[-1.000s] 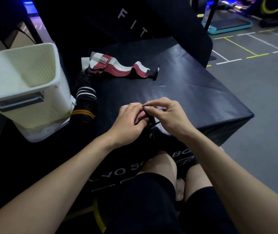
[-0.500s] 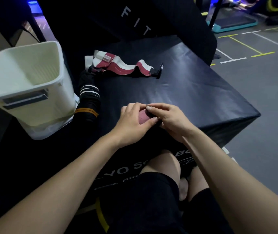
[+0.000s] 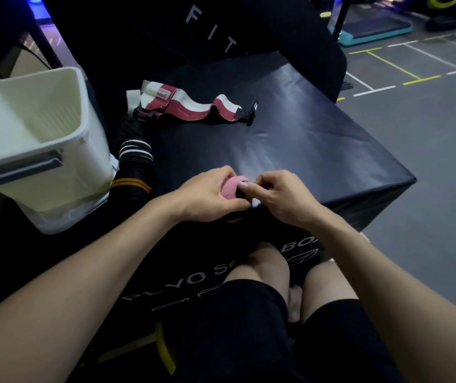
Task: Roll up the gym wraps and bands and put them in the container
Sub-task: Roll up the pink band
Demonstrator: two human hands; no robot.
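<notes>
Left hand [image 3: 207, 193] curled around a rolled pink wrap [image 3: 231, 186] at the near edge of the black plyo box [image 3: 318, 150], right hand [image 3: 279, 196] pinching its end (fingers bent), forearms converging, white container [image 3: 36, 139] left.

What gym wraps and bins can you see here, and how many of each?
Pink wrap being rolled, held by left hand and right hand: 1
Red-and-white wrap lying unrolled: 1
Black striped wrap pile: at least 1, cannot separate
White container: 1
Total: at least 4
</notes>
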